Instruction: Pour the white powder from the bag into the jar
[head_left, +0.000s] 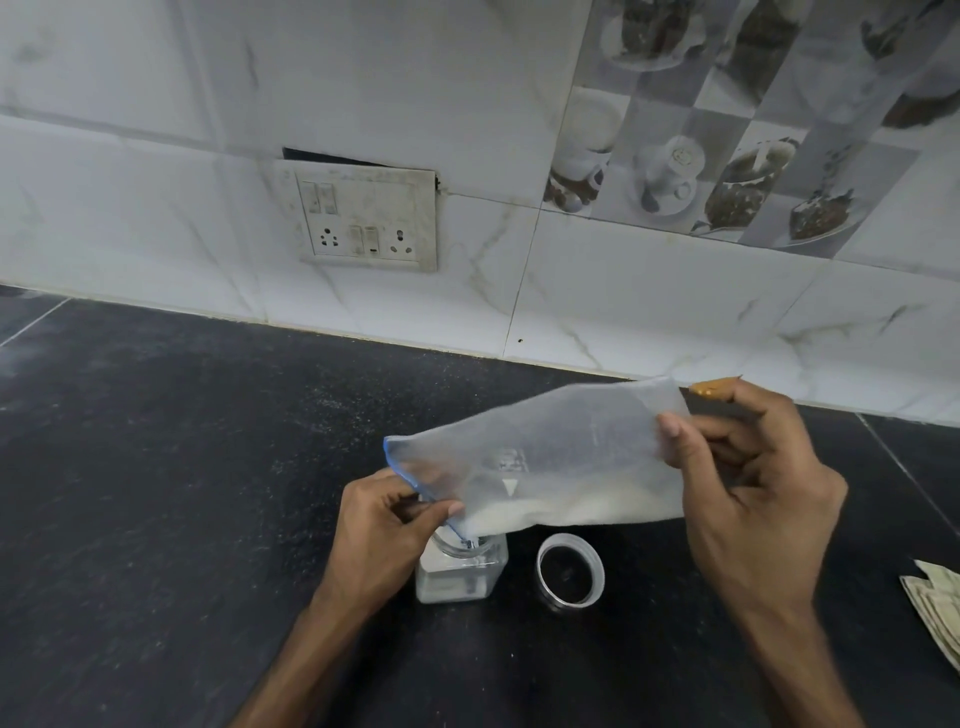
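Observation:
A clear zip bag (550, 457) with a blue-edged mouth lies tilted on its side above a small clear square jar (460, 571). White powder (571, 506) rests along the bag's lower edge and reaches the mouth, which sits right over the jar's opening. My left hand (384, 525) pinches the bag's mouth at the jar's left. My right hand (753, 483) grips the bag's closed end, held higher at the right. The jar stands upright on the black counter and has white powder in its bottom part.
The jar's lid (570, 570) lies upside down on the black counter (156, 493) just right of the jar. Folded banknotes (935, 603) lie at the right edge. A tiled wall with a switch and socket panel (366, 215) rises behind. Powder specks dust the counter.

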